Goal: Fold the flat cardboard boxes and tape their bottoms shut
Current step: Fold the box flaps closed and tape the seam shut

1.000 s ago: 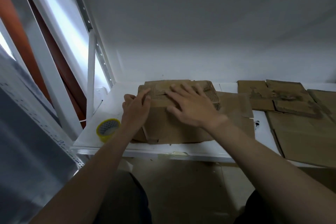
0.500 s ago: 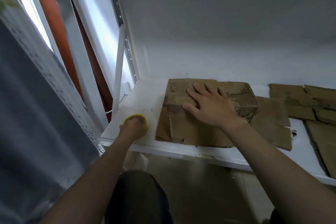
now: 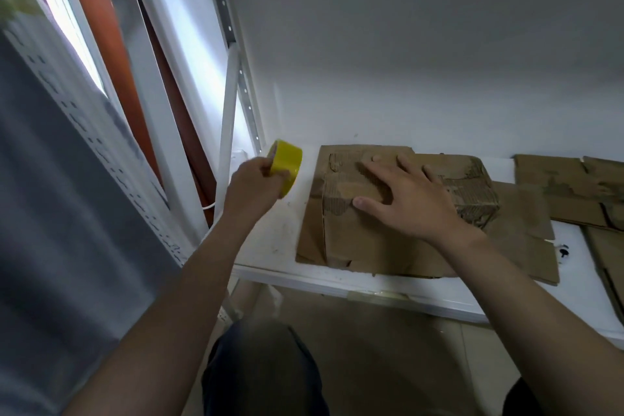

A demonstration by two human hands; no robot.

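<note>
Cardboard box point(image 3: 354, 240) sits on the white shelf point(image 3: 270, 240), on top of a flat sheet of cardboard point(image 3: 526, 246), with its flaps folded shut and facing up. I see no tape on the flaps, so taping looks like the next job. Things could go wrong here. If the right hand point(image 3: 408, 203) lifts off too soon, the flaps may pop up, because bent cardboard likes to spring back. Finding the loose end of the tape roll point(image 3: 285, 165) is hard with one hand, so the tape may stick to itself or go on crooked. The right hand lies flat on the box, fingers spread wide, pressing down. The left hand point(image 3: 256, 189) is curled round the yellow tape roll and holds it in the air, just left of the box, not touching it.
</note>
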